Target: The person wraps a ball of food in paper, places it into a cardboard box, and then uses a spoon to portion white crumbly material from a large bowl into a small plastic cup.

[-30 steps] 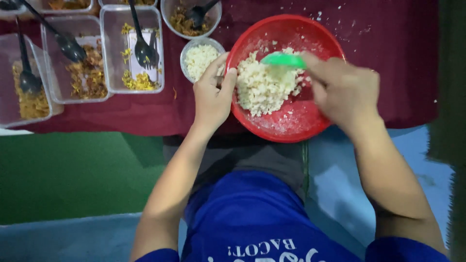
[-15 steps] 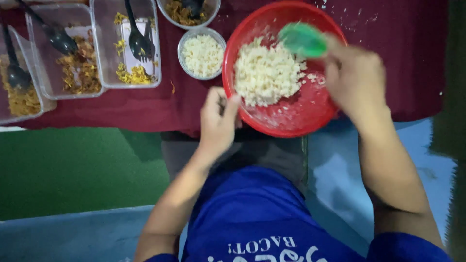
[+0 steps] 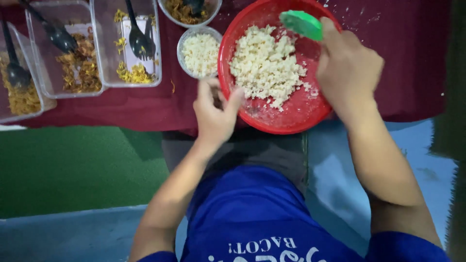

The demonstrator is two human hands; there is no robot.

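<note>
Gripping the red bowl's near rim, the left hand had its fingers closed on it; the right hand clasped a green scoop above the crumbled white food.

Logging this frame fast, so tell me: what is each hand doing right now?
Left hand: grips the near rim of the red bowl.
Right hand: closed on a green utensil above the crumbled white food.

A round red bowl, which is placed on a dark red cloth at the table edge, is filled partly with white crumbly rice, and a green spoon is held above its far rim.
</note>
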